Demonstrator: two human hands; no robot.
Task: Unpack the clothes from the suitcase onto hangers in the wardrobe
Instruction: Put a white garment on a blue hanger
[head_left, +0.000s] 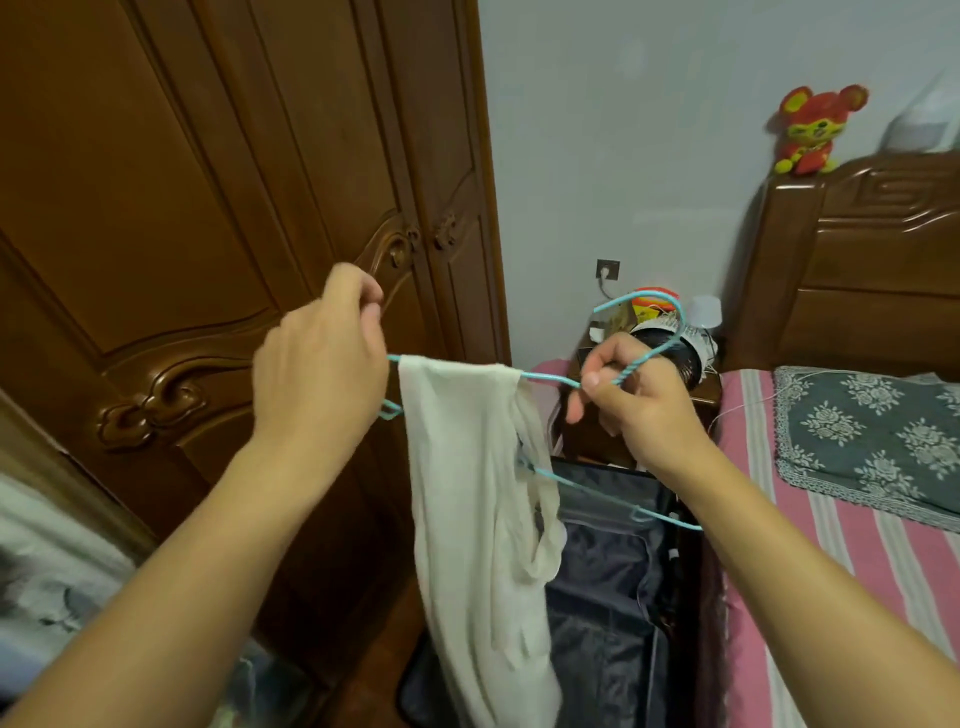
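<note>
The wooden wardrobe (218, 208) is standing shut, filling the left. Right of it, a bed (831, 519) in a pink striped sheet is running alongside; between them the dark suitcase (608, 587) is lying open on the floor. Above the suitcase, a cream garment (467, 519) is hanging from a turquoise wire hanger (550, 379). The left hand (322, 364) is pinching the hanger's shoulder end; the right hand (639, 395) is gripping its twisted neck. No lettering is readable anywhere.
</note>
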